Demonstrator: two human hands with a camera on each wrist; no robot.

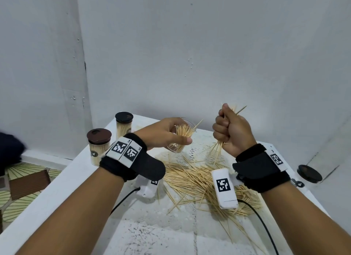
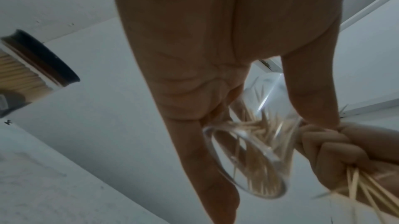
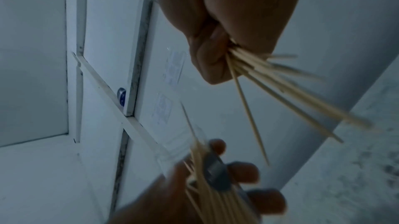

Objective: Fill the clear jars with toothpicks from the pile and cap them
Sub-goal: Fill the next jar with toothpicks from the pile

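Two capped jars (image 1: 98, 146) stand full at the desk's (image 1: 57, 186) far left. The left hand (image 1: 163, 134) grips a third, part-filled jar (image 1: 179, 139), tilted; the right hand (image 1: 232, 130) clenches a bundle of toothpicks (image 1: 219, 147). Much of the pile (image 1: 193, 178) remains (a spare cap (image 1: 309, 173) waits, right).

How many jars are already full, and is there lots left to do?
Two capped jars packed with toothpicks stand at the table's left edge: those look finished. Now the left hand holds a third, open jar, tilted and partly filled, while the right hand clutches a bundle of toothpicks beside it. Left to do: a big pile remains on the table, and a loose cap waits at right.
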